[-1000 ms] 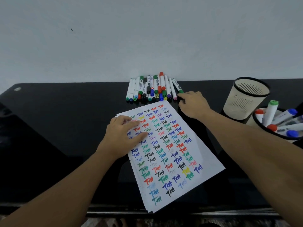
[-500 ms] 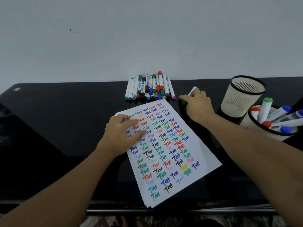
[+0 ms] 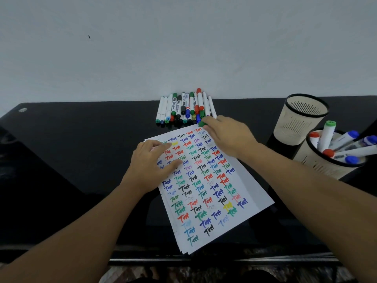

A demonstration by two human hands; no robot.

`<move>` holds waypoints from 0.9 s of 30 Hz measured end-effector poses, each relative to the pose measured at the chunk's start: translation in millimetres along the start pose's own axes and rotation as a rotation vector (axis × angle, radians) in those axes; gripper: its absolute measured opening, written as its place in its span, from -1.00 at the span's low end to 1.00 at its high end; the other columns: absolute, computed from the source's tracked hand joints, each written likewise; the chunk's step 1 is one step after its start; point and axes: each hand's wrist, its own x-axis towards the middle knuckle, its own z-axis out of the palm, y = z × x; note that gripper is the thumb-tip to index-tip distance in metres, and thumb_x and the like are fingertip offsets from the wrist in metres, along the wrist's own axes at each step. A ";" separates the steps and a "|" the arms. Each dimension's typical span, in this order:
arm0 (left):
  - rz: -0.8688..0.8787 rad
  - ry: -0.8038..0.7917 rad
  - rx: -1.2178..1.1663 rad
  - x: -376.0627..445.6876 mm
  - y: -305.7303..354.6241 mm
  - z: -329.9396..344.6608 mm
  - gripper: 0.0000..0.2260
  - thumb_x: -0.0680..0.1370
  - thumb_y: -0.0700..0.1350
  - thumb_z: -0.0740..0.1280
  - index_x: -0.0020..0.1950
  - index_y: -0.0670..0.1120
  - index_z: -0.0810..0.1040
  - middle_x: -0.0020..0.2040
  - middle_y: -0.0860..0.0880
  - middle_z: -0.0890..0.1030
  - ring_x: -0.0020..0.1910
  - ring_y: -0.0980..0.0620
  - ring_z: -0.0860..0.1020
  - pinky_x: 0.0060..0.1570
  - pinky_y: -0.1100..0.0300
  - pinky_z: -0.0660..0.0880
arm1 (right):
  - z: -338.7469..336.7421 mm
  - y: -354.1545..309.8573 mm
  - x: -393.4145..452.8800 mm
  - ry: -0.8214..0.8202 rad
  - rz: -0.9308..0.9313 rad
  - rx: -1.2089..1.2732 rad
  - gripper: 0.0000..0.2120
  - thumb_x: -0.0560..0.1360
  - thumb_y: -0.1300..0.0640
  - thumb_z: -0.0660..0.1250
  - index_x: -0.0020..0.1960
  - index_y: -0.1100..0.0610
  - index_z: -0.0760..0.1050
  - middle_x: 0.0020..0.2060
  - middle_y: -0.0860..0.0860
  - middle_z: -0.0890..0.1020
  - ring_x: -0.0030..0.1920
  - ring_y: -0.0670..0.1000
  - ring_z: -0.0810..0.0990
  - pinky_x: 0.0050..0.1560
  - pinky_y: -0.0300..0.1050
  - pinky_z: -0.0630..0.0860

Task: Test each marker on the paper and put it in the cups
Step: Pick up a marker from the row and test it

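Note:
A stack of white paper (image 3: 251, 193) covered in coloured "Test" marks lies tilted on the black table. My left hand (image 3: 152, 164) rests flat on its upper left part, fingers spread. My right hand (image 3: 228, 135) is closed around a green-capped marker (image 3: 202, 124) over the paper's top edge; only the cap shows. A pile of several markers (image 3: 183, 109) lies against the wall behind the paper. At right stand two beige cups: the far cup (image 3: 299, 119) looks empty, the near cup (image 3: 326, 168) holds several markers.
The black glossy table (image 3: 81, 160) meets a plain grey wall at the back. Its front edge runs along the bottom of the view, below the paper. The cups stand close to my right forearm.
My right hand lifted a green-capped marker from the pile's right end and carried it left, over the paper's top edge. My left hand stayed on the paper.

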 end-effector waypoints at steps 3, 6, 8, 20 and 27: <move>0.047 0.045 -0.001 -2.2 2.1 -1.0 -0.38 0.53 0.32 0.30 0.52 0.06 0.43 0.25 0.10 0.48 0.23 0.11 0.34 0.28 0.04 0.39 | 3.0 -19.2 -6.0 -0.051 -0.058 -0.051 -0.59 0.74 -0.20 -0.08 0.37 -0.06 0.41 -0.11 -0.11 0.58 -0.18 -0.05 0.58 -0.20 0.05 0.64; 0.140 0.095 0.024 -4.8 3.1 -1.1 -0.45 0.59 0.22 0.32 0.52 0.01 0.44 0.20 0.03 0.55 0.19 0.03 0.43 0.20 0.00 0.44 | 5.7 -35.5 -11.7 -0.098 -0.102 -0.105 -0.61 0.73 -0.26 -0.07 0.28 -0.13 0.44 -0.17 -0.11 0.61 -0.24 -0.05 0.59 -0.30 -0.01 0.60; 0.179 0.114 0.039 -6.1 4.1 -1.6 -0.50 0.62 0.18 0.30 0.50 -0.01 0.46 0.17 0.01 0.59 0.16 0.02 0.45 0.18 0.02 0.45 | 7.5 -42.6 -14.6 -0.107 -0.119 -0.087 -0.63 0.72 -0.28 -0.06 0.26 -0.17 0.43 -0.18 -0.12 0.61 -0.24 -0.07 0.58 -0.33 -0.05 0.56; 0.382 0.200 0.069 -6.7 -3.7 3.4 -0.68 0.65 0.00 0.30 0.37 -0.06 0.59 0.08 0.00 0.64 0.07 -0.02 0.51 0.01 -0.03 0.50 | 8.2 -56.6 -28.3 -0.123 -0.107 -0.079 -0.59 0.67 -0.39 -0.10 0.28 -0.26 0.38 -0.27 -0.09 0.60 -0.28 -0.03 0.59 -0.39 -0.10 0.48; 0.379 0.192 0.056 -7.6 -2.4 1.3 -0.68 0.66 0.00 0.29 0.38 -0.06 0.59 0.09 0.01 0.64 0.07 -0.02 0.51 0.01 -0.04 0.50 | 9.2 -59.3 -26.9 -0.167 -0.091 -0.093 -0.54 0.66 -0.40 -0.06 0.19 -0.13 0.44 -0.21 -0.07 0.61 -0.23 -0.01 0.60 -0.39 -0.10 0.38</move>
